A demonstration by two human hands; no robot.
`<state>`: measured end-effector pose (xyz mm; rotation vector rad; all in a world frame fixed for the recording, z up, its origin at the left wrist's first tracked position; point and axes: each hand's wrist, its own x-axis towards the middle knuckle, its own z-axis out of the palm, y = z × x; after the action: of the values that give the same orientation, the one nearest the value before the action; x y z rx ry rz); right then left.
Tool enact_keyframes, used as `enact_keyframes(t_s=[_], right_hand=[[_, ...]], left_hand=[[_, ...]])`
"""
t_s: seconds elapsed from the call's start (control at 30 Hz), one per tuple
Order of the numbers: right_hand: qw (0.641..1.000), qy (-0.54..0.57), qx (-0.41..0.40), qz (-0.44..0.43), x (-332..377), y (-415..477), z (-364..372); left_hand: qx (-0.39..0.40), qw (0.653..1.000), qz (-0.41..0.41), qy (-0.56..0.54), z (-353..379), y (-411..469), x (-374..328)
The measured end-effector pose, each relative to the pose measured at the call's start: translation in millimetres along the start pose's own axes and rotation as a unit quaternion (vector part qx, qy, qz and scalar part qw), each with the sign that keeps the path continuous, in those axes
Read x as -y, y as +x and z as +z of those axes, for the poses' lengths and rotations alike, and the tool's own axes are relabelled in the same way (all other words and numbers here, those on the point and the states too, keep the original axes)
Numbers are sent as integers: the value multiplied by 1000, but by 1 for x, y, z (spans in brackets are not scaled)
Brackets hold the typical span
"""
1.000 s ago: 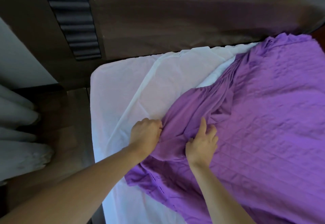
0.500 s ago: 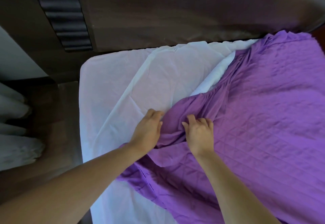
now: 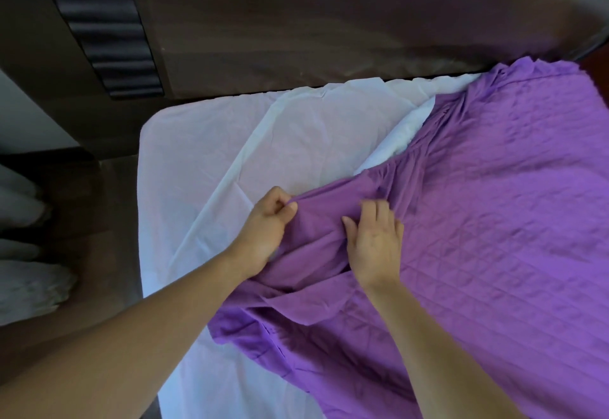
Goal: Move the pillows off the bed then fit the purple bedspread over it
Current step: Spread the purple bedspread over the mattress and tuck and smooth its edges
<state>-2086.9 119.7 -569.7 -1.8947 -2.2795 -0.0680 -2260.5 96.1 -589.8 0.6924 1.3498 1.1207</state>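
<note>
The purple quilted bedspread [image 3: 478, 214] covers the right part of the bed, bunched along a diagonal edge. The bed [image 3: 204, 155] shows its white sheet at the left and top corner. My left hand [image 3: 267, 224] pinches the bunched purple edge between thumb and curled fingers. My right hand [image 3: 375, 240] lies flat on the purple fabric just right of it, fingers straight and slightly blurred. No pillow lies on the bed.
A dark wooden headboard [image 3: 329, 23] runs along the top. A dark padded panel [image 3: 105, 23] stands at the upper left. White pillows [image 3: 26, 254] lie stacked on the brown floor at the far left, beside the bed.
My left hand has closed from flat fingers to a pinch on the purple edge. My right hand has slid a little to the right and spread flat on the fabric.
</note>
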Motion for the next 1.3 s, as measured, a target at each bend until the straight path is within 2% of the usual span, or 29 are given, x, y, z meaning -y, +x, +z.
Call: enact_keyframes(t_s=[0.1, 0.2, 0.3, 0.43, 0.5, 0.57, 0.6, 0.67, 0.73, 0.8, 0.87, 0.93, 1.0, 1.13, 1.3], right_hand=[[998, -24, 11, -51, 14, 24, -8], [986, -36, 85, -138, 34, 47, -19], [969, -66, 142, -191, 59, 65, -29], [945, -116, 221, -211, 88, 82, -31], [951, -136, 181, -209, 100, 85, -30], [968, -131, 90, -194, 111, 86, -32], [972, -125, 48, -194, 119, 87, -31], [973, -95, -7, -211, 133, 88, -29], [970, -81, -18, -227, 146, 90, -29], [973, -88, -19, -214, 156, 90, -30], [979, -97, -15, -180, 165, 87, -31], [983, -116, -9, -141, 174, 86, -33], [983, -142, 15, -114, 183, 86, -34], [984, -145, 36, -94, 212, 87, -36], [982, -110, 9, -153, 251, 86, -24]], left_hand=[[-29, 977, -40, -208, -11, -8, -13], [-78, 952, -25, -296, -22, -14, -29], [-125, 955, -9, -270, -36, -21, -44], [-140, 967, 8, -213, -61, -28, -51], [-144, 974, 9, -177, -76, -30, -48], [-137, 980, -8, -141, -85, -32, -44], [-121, 983, -24, -135, -90, -35, -44], [-36, 990, -62, -118, -93, -40, -46], [28, 992, -88, -91, -93, -47, -48], [10, 991, -86, -99, -96, -51, -53], [-7, 979, -73, -193, -105, -52, -56], [3, 951, -60, -304, -116, -55, -59], [4, 938, -54, -343, -127, -58, -61], [-32, 943, -22, -331, -148, -68, -64], [-126, 942, 57, -306, -176, -82, -51]])
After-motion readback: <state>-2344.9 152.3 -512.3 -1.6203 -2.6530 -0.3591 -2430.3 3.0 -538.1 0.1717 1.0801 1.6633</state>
